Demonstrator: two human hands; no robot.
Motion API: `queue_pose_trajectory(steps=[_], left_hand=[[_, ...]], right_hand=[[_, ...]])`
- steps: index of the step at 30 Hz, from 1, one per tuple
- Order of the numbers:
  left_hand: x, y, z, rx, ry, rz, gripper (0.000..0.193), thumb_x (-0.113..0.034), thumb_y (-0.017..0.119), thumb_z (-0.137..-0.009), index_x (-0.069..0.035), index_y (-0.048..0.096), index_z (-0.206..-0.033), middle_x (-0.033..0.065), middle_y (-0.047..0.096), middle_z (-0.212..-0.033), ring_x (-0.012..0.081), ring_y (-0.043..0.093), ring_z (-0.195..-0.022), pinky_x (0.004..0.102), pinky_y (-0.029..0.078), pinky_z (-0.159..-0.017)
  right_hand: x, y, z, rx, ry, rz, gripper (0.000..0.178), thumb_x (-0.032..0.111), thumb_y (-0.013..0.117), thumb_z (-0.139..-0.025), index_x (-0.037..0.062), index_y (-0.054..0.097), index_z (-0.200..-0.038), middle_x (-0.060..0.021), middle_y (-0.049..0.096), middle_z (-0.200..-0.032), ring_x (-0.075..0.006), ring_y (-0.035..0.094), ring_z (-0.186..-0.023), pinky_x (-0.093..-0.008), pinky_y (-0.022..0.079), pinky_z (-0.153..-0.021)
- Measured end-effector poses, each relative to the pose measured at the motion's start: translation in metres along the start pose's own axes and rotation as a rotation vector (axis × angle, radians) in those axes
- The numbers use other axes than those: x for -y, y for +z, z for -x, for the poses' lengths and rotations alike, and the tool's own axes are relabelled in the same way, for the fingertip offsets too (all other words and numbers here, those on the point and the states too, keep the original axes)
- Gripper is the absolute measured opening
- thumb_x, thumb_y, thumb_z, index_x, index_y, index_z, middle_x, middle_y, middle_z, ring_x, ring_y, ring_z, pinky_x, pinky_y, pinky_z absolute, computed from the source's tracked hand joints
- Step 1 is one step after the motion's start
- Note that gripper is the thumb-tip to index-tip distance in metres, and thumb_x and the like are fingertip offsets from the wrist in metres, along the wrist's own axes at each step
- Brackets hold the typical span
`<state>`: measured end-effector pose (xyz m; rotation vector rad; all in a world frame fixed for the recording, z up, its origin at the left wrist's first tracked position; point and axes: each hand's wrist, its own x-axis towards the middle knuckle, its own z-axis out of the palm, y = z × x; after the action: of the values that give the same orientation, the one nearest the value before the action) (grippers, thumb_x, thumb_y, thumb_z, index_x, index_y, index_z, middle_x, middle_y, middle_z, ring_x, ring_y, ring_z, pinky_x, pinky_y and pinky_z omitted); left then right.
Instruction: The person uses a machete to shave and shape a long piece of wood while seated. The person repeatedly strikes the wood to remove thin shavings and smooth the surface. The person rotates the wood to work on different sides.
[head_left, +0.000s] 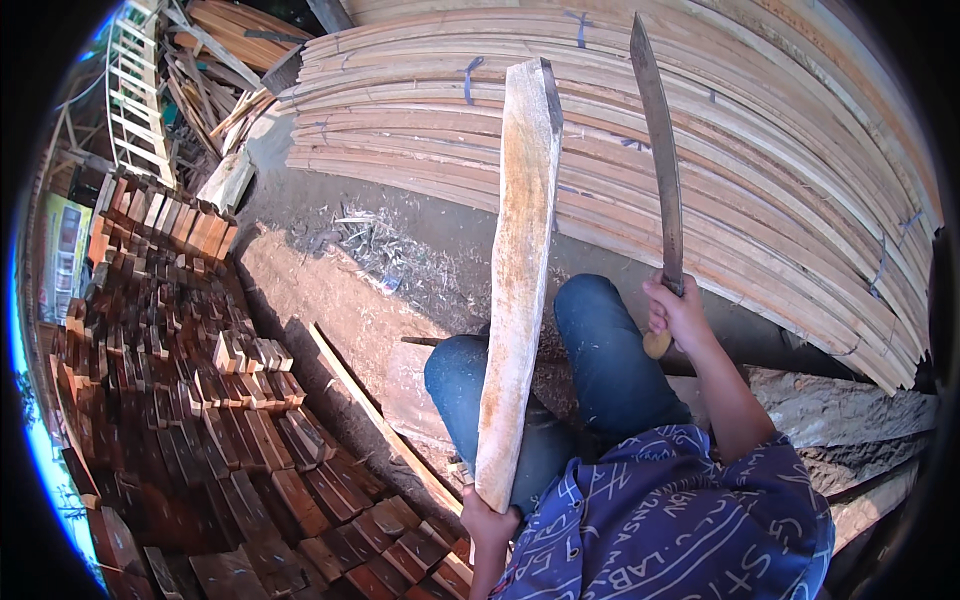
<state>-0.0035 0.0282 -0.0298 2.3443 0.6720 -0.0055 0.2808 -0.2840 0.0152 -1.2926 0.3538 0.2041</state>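
A long, pale wooden plank (517, 260) with brownish patches stands tilted up in front of me, its far end angled and dark along one edge. My left hand (490, 517) is closed around its near end, beside my left thigh. In my right hand (674, 312) is a machete (662, 150), gripped by its handle, whose rounded light butt shows below my fingers. The long dark blade points up and away, to the right of the plank and apart from it. My bent knees, in blue jeans, lie on both sides of the plank's lower half.
Long bundled wood strips (400, 110) tied with bluish bands fill the far side and right. Stacked short wooden blocks (200, 400) cover the left. Wood shavings (385, 245) litter the ground ahead. A thin strip of wood (375, 410) lies beside the stacks; a ladder-like frame (138, 110) stands far left.
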Motion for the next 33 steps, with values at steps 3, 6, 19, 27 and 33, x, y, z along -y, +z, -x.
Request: queue_pose_trajectory(steps=[3,6,19,27,33], left_hand=[[0.004,-0.001,-0.003,0.047,0.017,-0.035,0.052,-0.015,0.069,-0.056,0.000,0.050,-0.103,0.0252,0.063,-0.086,0.0476,0.063,-0.081,0.0497,0.052,-0.074],[0.015,0.000,-0.008,0.118,0.011,-0.067,0.051,-0.016,0.070,-0.056,-0.001,0.049,-0.100,0.0257,0.062,-0.084,0.0483,0.062,-0.080,0.0509,0.052,-0.072],[0.011,-0.019,-0.015,0.015,0.101,-0.163,0.052,-0.015,0.070,-0.053,-0.007,0.054,-0.102,0.0211,0.065,-0.081,0.0460,0.064,-0.079,0.0508,0.052,-0.072],[0.007,-0.025,-0.029,0.022,0.223,-0.275,0.045,-0.020,0.075,-0.055,-0.005,0.052,-0.090,0.0184,0.063,-0.074,0.0423,0.064,-0.070,0.0495,0.054,-0.066],[0.021,-0.015,-0.034,0.104,0.201,-0.170,0.044,-0.018,0.072,-0.056,-0.004,0.051,-0.092,0.0222,0.063,-0.078,0.0445,0.064,-0.073,0.0491,0.054,-0.068]], right_hand=[[0.025,0.006,0.012,0.143,-0.079,-0.056,0.023,0.011,0.069,-0.090,0.0059,0.050,-0.080,0.0013,0.044,-0.053,-0.0084,0.043,-0.040,-0.0264,0.034,-0.040],[0.045,0.017,0.012,0.289,-0.142,0.062,0.022,0.012,0.069,-0.091,0.0063,0.050,-0.080,0.0011,0.045,-0.053,-0.0079,0.043,-0.041,-0.0263,0.035,-0.041],[0.073,0.017,0.002,0.391,0.166,0.420,0.026,0.020,0.073,-0.089,0.0025,0.056,-0.078,-0.0008,0.053,-0.058,-0.0090,0.051,-0.044,-0.0255,0.041,-0.042],[0.082,-0.006,0.007,0.054,-0.103,0.733,0.028,0.018,0.081,-0.081,-0.0020,0.062,-0.079,0.0001,0.054,-0.056,-0.0079,0.049,-0.043,-0.0258,0.038,-0.041],[0.127,-0.005,-0.004,-0.108,-0.354,0.938,0.034,0.020,0.084,-0.076,-0.0051,0.062,-0.081,-0.0002,0.053,-0.063,-0.0095,0.045,-0.059,-0.0311,0.041,-0.056]])
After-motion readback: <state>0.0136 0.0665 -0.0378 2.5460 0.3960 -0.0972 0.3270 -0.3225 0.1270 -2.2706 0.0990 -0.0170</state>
